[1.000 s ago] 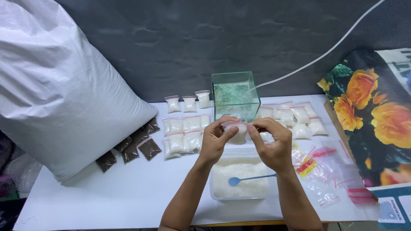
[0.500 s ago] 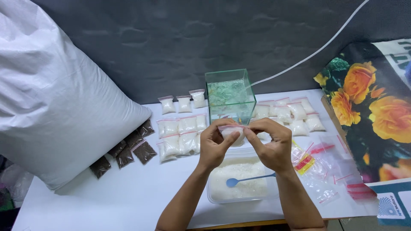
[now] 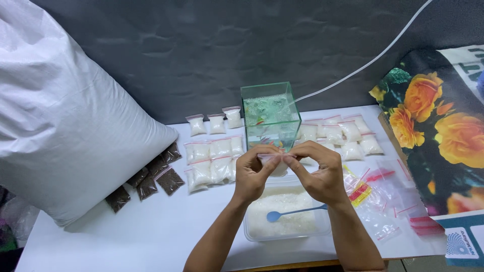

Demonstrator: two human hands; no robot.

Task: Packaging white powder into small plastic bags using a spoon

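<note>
My left hand (image 3: 253, 172) and my right hand (image 3: 318, 170) together pinch the top of a small clear zip bag (image 3: 277, 165) filled with white powder, held above the table. Directly below sits a clear plastic tub (image 3: 286, 217) of white powder with a blue spoon (image 3: 292, 213) lying in it. Just behind my hands stands a small green-tinted glass tank (image 3: 270, 121).
Filled white bags lie in rows at left (image 3: 210, 160), at back (image 3: 216, 123) and at right (image 3: 344, 137). Dark brown packets (image 3: 151, 179) lie beside a big white sack (image 3: 65, 126). Empty red-sealed zip bags (image 3: 384, 197) lie right, next to a flowered cloth (image 3: 437, 126). A clear tube (image 3: 363, 65) runs to the tank.
My hands stay together on the small bag, fingers shifting slightly along its top. The camera view has drifted a little.
</note>
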